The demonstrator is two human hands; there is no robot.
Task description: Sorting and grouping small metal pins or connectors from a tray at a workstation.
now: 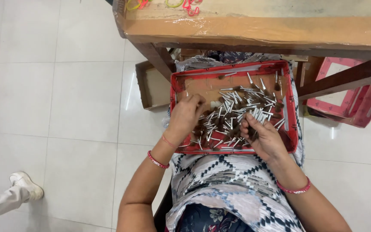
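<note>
A red shallow box [292, 129] rests on my lap, filled with several small brushes with silver metal ferrules and brown tips [241, 109]. My left hand [185, 115] reaches into the left part of the box, fingers curled over the brushes there. On the box's lower right, my right hand [266, 139] has its fingers closed around a small bundle of the brushes. Red bangles circle both wrists.
A wooden table [254, 30] wrapped in plastic film stands just ahead, with coloured rubber bands [185, 6] on top. An open cardboard box [151, 86] lies on the tiled floor at left, a pink box [344, 92] at right. Another person's foot [24, 184] shows at lower left.
</note>
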